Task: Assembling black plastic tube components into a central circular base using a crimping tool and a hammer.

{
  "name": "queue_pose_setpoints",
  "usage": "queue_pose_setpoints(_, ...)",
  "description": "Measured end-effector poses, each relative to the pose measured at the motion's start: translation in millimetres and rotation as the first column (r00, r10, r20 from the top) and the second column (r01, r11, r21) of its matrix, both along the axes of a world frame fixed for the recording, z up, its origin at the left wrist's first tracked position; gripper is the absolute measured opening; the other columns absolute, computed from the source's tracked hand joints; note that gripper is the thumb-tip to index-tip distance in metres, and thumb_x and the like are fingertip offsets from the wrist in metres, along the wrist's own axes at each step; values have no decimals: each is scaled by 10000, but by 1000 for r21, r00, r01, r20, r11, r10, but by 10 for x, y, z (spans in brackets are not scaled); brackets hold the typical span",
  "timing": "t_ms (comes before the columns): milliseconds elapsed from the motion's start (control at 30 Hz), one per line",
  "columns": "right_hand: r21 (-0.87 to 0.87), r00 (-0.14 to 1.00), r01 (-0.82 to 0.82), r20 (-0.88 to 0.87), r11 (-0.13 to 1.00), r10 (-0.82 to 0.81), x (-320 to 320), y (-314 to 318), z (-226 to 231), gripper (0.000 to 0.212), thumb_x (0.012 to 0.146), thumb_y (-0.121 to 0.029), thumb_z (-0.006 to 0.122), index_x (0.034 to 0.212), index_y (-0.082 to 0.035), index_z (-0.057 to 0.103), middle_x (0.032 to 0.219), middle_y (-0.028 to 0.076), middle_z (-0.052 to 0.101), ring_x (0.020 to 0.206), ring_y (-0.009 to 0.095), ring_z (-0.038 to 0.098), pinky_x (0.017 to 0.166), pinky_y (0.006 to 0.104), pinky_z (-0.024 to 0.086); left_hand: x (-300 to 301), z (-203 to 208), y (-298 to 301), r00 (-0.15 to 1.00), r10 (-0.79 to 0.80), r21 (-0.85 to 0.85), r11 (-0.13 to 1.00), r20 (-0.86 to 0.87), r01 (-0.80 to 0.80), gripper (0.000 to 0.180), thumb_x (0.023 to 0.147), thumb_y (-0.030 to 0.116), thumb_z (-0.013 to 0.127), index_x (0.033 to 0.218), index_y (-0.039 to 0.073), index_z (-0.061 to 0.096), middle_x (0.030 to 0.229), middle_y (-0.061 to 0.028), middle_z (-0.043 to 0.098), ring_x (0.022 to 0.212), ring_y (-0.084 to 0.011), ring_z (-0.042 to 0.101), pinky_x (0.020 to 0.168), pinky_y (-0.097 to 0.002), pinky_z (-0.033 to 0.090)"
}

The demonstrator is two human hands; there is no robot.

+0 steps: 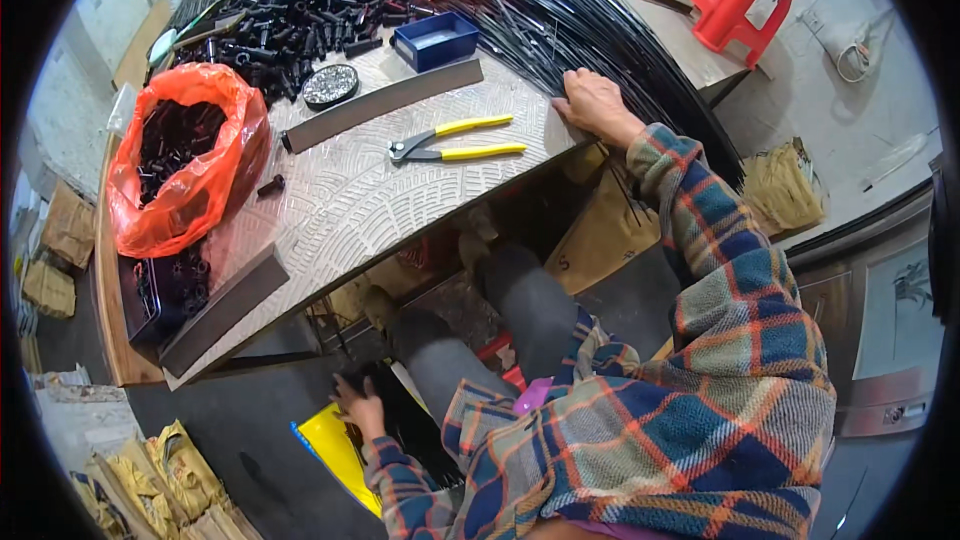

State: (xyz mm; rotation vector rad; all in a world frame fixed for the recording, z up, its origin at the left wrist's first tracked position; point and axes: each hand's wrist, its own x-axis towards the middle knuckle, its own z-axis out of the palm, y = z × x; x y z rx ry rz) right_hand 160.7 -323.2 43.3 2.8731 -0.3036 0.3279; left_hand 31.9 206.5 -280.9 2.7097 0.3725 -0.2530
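Resting flat and open on the near end of the black rod bundle [590, 10], the right hand [592, 100] lies along rods running away up the table [350, 190], while the left hand [358, 405] reaches low, fingers curled into dark strands beside a yellow sheet [335, 445]

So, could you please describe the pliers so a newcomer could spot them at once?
Start at the patterned grey tabletop. Near its middle, left of the right hand, lie the pliers. Their bright yellow handles stand out among the black parts.
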Motion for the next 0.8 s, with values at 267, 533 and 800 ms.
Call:
queue_pose_setpoints(267,153,989,100,-123,983,-81,115,0,183,288,700,-246,529,840,-1,584,881,197,611,853,355,582,724,453,441,-1031,93,-281,970,-92,-220,975,-223,41,505,829,354,531,1247,82,450,1266,-150,456,1281,-388,228,993,-608,45)
queue_pose_setpoints(533,463,997,40,-81,886,-3,121,-269,469,232,780,-173,456,879,27,520,869,225,604,767,339,616,655,432,480,-1052,621,-496,996,-87,-212,973,18,89,368,828,274,539,1133,67,550,1191,-127,519,1261,-354,288,986,-607,77)
queue_pose_setpoints(800,16,999,7,-37,1000,-6,330,-567,956,193,757,-164,526,824,-16,631,837,177,638,782,350,619,678,434,494,-626,1280,-1161,886,-327,-162,905,329,394,330,802,249,567,1072,60,578,1207,-133,501,1246,-333,322,1001,-565,120)
